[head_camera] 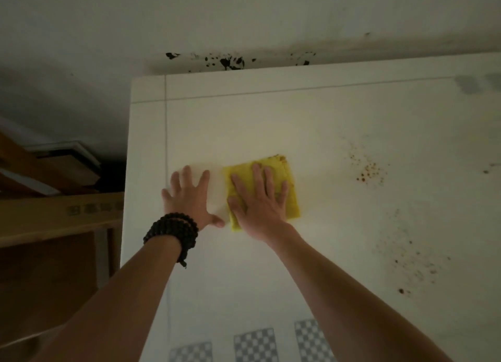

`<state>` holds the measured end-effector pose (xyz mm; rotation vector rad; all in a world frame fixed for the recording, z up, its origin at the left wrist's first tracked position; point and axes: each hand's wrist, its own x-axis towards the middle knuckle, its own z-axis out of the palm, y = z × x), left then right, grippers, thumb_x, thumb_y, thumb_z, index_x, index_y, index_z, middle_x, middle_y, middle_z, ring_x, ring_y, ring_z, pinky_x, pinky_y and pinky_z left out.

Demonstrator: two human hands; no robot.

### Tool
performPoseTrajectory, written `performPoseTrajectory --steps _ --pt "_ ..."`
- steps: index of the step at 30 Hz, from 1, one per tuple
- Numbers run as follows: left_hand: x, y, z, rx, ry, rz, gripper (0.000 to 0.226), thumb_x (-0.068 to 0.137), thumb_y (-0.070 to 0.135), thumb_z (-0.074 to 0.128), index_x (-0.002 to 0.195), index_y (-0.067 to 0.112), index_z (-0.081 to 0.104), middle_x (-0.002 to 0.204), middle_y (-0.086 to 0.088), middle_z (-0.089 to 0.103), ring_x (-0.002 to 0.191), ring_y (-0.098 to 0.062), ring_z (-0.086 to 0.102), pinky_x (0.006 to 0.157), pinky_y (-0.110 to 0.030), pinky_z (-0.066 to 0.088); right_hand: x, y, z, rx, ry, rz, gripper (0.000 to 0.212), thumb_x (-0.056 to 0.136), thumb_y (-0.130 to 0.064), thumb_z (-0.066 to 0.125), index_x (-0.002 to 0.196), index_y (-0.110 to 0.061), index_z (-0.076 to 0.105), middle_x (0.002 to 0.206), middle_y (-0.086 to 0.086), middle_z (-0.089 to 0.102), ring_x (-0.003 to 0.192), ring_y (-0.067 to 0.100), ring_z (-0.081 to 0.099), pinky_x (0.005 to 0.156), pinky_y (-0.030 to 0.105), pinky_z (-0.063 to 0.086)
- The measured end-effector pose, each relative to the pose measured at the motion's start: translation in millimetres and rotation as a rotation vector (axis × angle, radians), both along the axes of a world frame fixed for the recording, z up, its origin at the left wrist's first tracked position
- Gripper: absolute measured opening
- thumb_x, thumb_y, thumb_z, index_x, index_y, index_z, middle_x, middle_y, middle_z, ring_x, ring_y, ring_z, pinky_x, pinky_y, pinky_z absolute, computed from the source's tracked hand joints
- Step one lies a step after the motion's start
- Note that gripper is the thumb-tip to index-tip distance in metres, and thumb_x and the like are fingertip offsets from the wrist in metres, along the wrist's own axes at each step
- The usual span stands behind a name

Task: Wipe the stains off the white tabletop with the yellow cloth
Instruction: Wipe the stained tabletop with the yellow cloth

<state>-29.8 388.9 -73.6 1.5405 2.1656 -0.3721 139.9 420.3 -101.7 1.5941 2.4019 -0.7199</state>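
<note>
The right hand [260, 201] lies flat, palm down and fingers spread, pressing on the folded yellow cloth [282, 188]; its grip is released, not clenched around the fabric. The cloth lies flat on the white desk [271, 123], and its far corner, beyond the fingertips, carries reddish-brown specks. Just left of this hand, the left hand [189, 196] also rests flat with spread fingers, grip released, on a white sheet [214, 188] that touches the cloth's left edge. A dark beaded bracelet [173, 231] wraps the left wrist. To the right of the cloth, well apart, reddish-brown stains [368, 171] speckle the desk, with fainter dark specks [412, 258] nearer the person.
</note>
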Motion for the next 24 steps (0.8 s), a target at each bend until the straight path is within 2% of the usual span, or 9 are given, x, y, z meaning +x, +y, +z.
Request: performPoseTrajectory --steps 3,5,9,12,16,24 --pt "7 -26 -3 0.033 0.015 -0.107 0.1 0.082 0.067 0.058 0.154 0.03 0.001 0.16 -0.011 -0.01 0.146 -0.038 -0.002 0.114 -0.058 0.02 25 -43 1 -0.016 -0.011 -0.055 0.06 0.1 -0.066 0.013 0.154 -0.052 -0.006 0.162 -0.005 -0.035 0.145 0.02 -0.038 0.111 0.059 -0.026" --pt "15 -40 -3 0.029 0.0 -0.168 0.091 0.087 0.064 0.051 0.154 0.03 0.001 0.161 -0.01 -0.011 0.146 -0.038 -0.003 0.115 -0.057 0.017 43 -71 2 -0.034 -0.038 -0.1 0.059 0.099 -0.066 0.012 0.153 -0.054 -0.011 0.16 -0.005 -0.038 0.143 0.02 -0.041 0.112 0.059 -0.025" --pt "34 -46 5 0.029 -0.043 -0.266 0.097 0.082 0.069 0.055 0.154 0.031 0.003 0.16 -0.01 -0.009 0.146 -0.036 -0.003 0.114 -0.057 0.018 70 -108 5 -0.061 -0.08 -0.182 0.059 0.098 -0.068 0.011 0.149 -0.057 -0.017 0.157 -0.007 -0.042 0.142 0.019 -0.043 0.112 0.058 -0.025" --pt "48 -29 12 0.01 -0.069 -0.308 0.104 0.078 0.071 0.058 0.154 0.033 -0.003 0.161 -0.007 -0.015 0.147 -0.036 -0.007 0.113 -0.061 0.017 75 -110 11 -0.087 -0.084 -0.194 0.06 0.098 -0.068 0.01 0.15 -0.057 -0.017 0.156 -0.007 -0.044 0.141 0.019 -0.044 0.112 0.059 -0.025" --pt "54 12 17 0.007 -0.057 -0.34 0.106 0.076 0.071 0.061 0.153 0.036 -0.004 0.16 -0.003 -0.019 0.146 -0.036 -0.009 0.11 -0.066 0.018 72 -80 10 -0.087 -0.078 -0.214 0.059 0.099 -0.067 0.012 0.149 -0.056 -0.016 0.156 -0.007 -0.044 0.14 0.019 -0.045 0.111 0.06 -0.026" --pt "60 83 5 -0.049 -0.013 -0.197 0.124 0.061 0.069 0.076 0.149 0.045 -0.007 0.158 -0.002 -0.019 0.144 -0.038 -0.01 0.105 -0.069 0.026 65 59 2 -0.067 -0.056 -0.173 0.061 0.099 -0.066 0.013 0.153 -0.052 -0.011 0.161 -0.004 -0.036 0.144 0.022 -0.039 0.111 0.061 -0.026"
